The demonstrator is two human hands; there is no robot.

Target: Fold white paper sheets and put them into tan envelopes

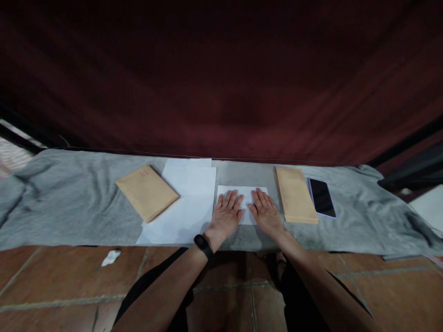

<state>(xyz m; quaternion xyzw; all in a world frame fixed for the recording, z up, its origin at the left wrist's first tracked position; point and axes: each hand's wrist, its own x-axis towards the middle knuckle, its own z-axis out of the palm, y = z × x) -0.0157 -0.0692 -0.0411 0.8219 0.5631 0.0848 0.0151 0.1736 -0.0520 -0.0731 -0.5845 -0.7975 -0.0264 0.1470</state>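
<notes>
My left hand [226,213] and my right hand [265,210] lie flat, side by side, fingers stretched out, pressing on a small folded white sheet of paper [242,192] on a grey cloth [69,203]. A black band [203,245] is on my left wrist. Neither hand holds anything. To the left of the sheet lies a stack of larger white paper [187,203], and a brown envelope [147,192] rests partly on it. Close to my right hand lies a second brown envelope [296,194].
A dark phone [321,197] lies face up right of the second envelope. The grey cloth covers a low surface above a brown tiled floor [51,286]. A white scrap [110,257] lies on the tiles. A dark red curtain [221,83] hangs behind.
</notes>
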